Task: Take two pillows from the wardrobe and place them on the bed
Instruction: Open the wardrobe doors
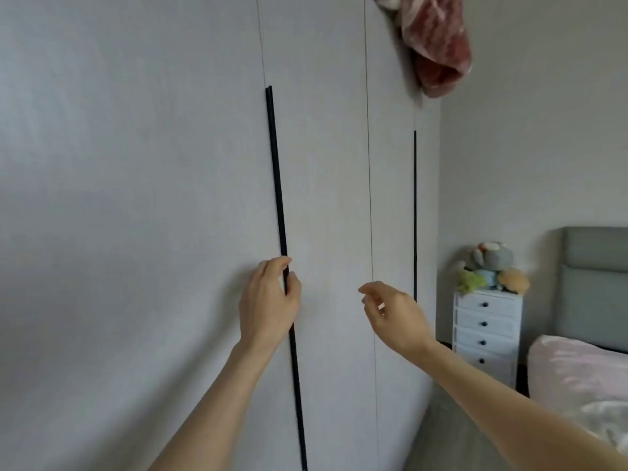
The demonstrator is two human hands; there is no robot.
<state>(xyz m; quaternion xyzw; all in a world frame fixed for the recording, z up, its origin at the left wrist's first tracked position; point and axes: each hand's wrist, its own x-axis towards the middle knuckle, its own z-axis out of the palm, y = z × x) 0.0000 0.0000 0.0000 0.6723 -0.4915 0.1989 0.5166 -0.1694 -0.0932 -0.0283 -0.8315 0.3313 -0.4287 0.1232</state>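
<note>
A tall pale grey wardrobe (153, 198) fills the left and middle of the view, its doors closed. A long black vertical handle strip (277, 171) runs down one door edge. My left hand (270, 300) grips that strip at about waist height, fingers curled round it. My right hand (390, 311) hovers in front of the neighbouring door (334, 164), fingers loosely bent and holding nothing. The bed (577, 379) with pink bedding lies at the lower right. No pillows are visible; the wardrobe's inside is hidden.
A second black handle strip (415, 215) marks the rightmost door. A white drawer chest (486, 334) with soft toys (489, 266) on top stands between wardrobe and bed. A grey headboard (594, 283) rises behind the bed. A reddish bundle (438, 45) sits atop the wardrobe.
</note>
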